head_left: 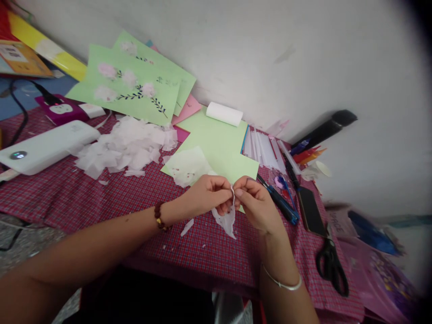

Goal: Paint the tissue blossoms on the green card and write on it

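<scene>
Between my two hands hangs a thin white piece of tissue paper [227, 221], its upper edge gathered in a narrow strip. My left hand [216, 194] pinches that edge from the left, and my right hand [254, 201] pinches it from the right, fingertips almost touching. Beyond them lies a light green sheet [221, 150], with a translucent white sheet [191, 167] with small dark specks on its lower left part. A loose heap of torn white tissue pieces [126, 144] is to the left of the green sheet.
Green cards [135, 103] with pale tissue flowers lean at the back wall. A white power bank [50, 146] is on the left. At right lie a blue-black cutter [283, 204], a phone [309, 210] and black scissors [331, 265]. A white roll [224, 114] rests behind.
</scene>
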Demonstrator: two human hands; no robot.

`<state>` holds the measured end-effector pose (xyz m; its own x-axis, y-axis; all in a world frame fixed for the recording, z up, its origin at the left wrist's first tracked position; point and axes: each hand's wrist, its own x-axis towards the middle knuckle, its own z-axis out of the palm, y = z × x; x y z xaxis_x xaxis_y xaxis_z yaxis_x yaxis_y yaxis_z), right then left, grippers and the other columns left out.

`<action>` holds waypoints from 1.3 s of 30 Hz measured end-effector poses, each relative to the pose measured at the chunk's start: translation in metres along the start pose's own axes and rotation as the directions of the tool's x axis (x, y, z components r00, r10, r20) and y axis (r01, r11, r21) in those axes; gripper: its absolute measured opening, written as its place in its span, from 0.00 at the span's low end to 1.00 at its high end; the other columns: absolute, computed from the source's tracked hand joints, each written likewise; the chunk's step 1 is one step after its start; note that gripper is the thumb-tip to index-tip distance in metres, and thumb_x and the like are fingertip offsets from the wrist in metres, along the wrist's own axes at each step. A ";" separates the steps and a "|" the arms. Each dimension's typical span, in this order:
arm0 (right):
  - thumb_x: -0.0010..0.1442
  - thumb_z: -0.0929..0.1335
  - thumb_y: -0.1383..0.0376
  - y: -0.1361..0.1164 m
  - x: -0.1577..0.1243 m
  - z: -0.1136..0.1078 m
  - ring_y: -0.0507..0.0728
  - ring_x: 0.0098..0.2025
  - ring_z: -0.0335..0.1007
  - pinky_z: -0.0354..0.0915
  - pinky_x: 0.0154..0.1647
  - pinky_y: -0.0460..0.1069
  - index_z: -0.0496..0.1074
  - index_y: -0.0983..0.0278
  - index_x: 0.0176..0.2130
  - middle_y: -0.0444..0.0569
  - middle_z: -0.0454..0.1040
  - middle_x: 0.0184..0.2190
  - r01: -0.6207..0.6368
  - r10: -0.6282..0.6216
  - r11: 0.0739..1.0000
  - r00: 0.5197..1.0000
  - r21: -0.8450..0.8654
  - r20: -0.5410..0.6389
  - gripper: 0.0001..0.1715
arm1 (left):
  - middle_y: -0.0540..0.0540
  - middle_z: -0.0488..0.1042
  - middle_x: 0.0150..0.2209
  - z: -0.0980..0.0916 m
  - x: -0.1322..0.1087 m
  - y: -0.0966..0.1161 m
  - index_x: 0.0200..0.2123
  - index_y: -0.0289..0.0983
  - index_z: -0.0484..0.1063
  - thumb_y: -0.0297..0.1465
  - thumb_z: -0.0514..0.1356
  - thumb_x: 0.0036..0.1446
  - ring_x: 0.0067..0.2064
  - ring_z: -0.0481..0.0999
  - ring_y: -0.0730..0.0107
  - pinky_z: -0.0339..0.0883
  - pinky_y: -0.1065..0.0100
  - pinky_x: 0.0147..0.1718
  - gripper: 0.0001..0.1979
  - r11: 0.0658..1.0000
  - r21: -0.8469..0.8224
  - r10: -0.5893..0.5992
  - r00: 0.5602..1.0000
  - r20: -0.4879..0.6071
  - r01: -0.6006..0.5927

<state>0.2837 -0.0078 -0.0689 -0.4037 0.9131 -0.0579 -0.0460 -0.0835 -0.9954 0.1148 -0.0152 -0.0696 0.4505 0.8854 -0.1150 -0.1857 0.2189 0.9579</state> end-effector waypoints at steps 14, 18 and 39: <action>0.56 0.71 0.62 -0.009 -0.002 0.000 0.48 0.22 0.64 0.63 0.24 0.44 0.69 0.63 0.29 0.41 0.68 0.21 0.007 0.011 0.988 0.994 -0.154 0.111 0.08 | 0.45 0.74 0.19 -0.005 0.002 -0.003 0.20 0.33 0.73 0.32 0.56 0.52 0.19 0.72 0.76 0.69 0.74 0.20 0.13 0.982 -0.173 -0.063 0.992 0.105 0.080; 0.56 0.71 0.63 -0.012 -0.003 -0.002 0.47 0.22 0.63 0.62 0.24 0.44 0.70 0.63 0.29 0.40 0.67 0.21 0.027 -0.008 0.987 0.993 -0.158 0.118 0.08 | 0.48 0.74 0.19 -0.005 0.002 -0.002 0.21 0.33 0.73 0.26 0.56 0.48 0.19 0.72 0.77 0.68 0.75 0.20 0.07 0.989 -0.120 -0.079 0.994 0.081 0.088; 0.56 0.70 0.65 -0.010 -0.003 -0.011 0.47 0.23 0.62 0.59 0.24 0.45 0.71 0.63 0.34 0.41 0.67 0.25 0.016 -0.004 0.968 0.999 -0.249 0.049 0.04 | 0.50 0.74 0.22 -0.008 0.002 0.003 0.23 0.32 0.72 0.21 0.54 0.46 0.24 0.74 0.79 0.69 0.76 0.27 0.07 0.993 0.117 -0.009 0.998 0.056 0.002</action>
<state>0.2957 -0.0051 -0.0598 -0.4480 0.8926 -0.0498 0.1760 0.0334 -0.9838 0.1084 -0.0093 -0.0692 0.5004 0.8589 -0.1088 -0.0809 0.1715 0.9819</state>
